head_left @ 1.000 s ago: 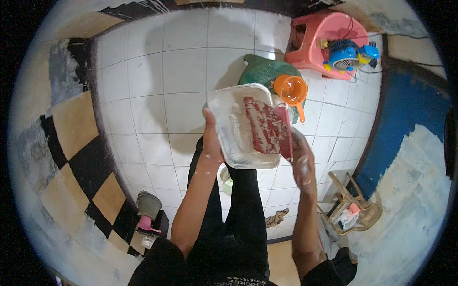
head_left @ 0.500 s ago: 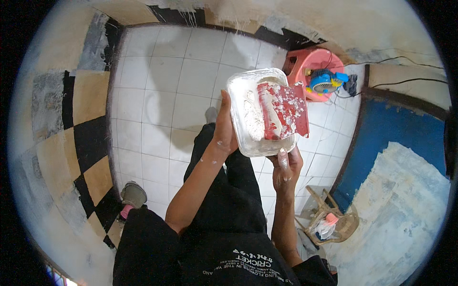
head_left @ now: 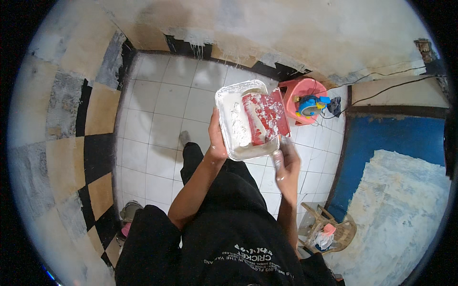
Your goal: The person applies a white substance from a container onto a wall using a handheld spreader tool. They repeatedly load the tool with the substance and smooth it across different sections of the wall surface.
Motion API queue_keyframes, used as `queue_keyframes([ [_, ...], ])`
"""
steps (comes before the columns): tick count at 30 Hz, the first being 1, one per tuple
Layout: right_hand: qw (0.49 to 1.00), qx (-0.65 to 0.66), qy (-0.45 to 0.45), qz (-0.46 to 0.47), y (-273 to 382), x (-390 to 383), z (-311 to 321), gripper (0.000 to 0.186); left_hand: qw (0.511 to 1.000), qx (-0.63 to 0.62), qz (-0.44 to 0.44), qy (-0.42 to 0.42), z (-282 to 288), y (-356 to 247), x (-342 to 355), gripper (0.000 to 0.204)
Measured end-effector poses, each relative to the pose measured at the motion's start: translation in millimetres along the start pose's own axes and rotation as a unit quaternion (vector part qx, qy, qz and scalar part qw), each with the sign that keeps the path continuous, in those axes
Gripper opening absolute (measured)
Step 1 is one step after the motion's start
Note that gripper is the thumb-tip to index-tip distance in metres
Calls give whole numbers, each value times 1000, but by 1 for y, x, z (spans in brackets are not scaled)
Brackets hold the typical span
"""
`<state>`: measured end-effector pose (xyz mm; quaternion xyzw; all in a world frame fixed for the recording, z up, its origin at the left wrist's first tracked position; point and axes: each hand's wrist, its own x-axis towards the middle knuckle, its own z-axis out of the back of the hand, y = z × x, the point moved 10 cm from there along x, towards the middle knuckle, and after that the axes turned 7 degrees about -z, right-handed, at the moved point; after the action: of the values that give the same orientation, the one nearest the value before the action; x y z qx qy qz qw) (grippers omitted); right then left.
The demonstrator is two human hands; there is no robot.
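A white rectangular plastic tub [head_left: 222, 102] holds white paste [head_left: 237, 124]. My left hand [head_left: 217, 138] grips its left side, fingers beneath it. Across the right part of the tub lies a red plastic putty spreader [head_left: 271, 114], blotched with paste and jutting past the right rim. My right hand [head_left: 287, 164], smeared by motion, is at the lower right corner of the tub, close to the spreader's lower edge. White paste marks its thumb. Whether its fingers touch the tub or the spreader is not clear.
A pink plastic stool [head_left: 299, 86] with a small blue fan [head_left: 310, 106] stands by the far wall, cables running right. At the lower right is a beige chair [head_left: 346, 236] holding a bottle with a pink cap. A grey bucket [head_left: 130, 209] stands at left. Patchy checkered walls surround the tiled floor.
The tub has shifted slightly left in view. My right hand has moved from under the tub's lower edge up along its right corner, toward the spreader. My view has tilted up toward the far wall.
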<state>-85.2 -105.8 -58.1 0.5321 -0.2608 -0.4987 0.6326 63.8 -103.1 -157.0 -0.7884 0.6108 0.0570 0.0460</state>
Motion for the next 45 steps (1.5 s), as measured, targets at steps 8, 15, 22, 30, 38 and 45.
queue_keyframes([
  [8, 978, -172, -90, 77, 102, 46, 11, 26, 984, 180, 9, -10, -34, -24, 1, 60],
  [15, 948, -277, -59, 143, 161, 43, -22, 15, 985, 160, 51, 38, -67, -33, 4, 61],
  [22, 942, -279, -85, 167, 191, 37, -43, 13, 994, 81, 77, 18, -59, -43, 14, 56],
  [30, 941, -301, -46, 144, 173, 84, -114, 15, 997, 36, 66, 20, -53, -85, 41, 57],
  [38, 936, -312, -68, 151, 207, 128, -102, 12, 993, 121, -2, 18, -66, -120, 77, 56],
  [45, 941, -301, -28, 154, 196, 168, -125, 18, 996, 76, -24, 36, -81, -132, 118, 56],
])
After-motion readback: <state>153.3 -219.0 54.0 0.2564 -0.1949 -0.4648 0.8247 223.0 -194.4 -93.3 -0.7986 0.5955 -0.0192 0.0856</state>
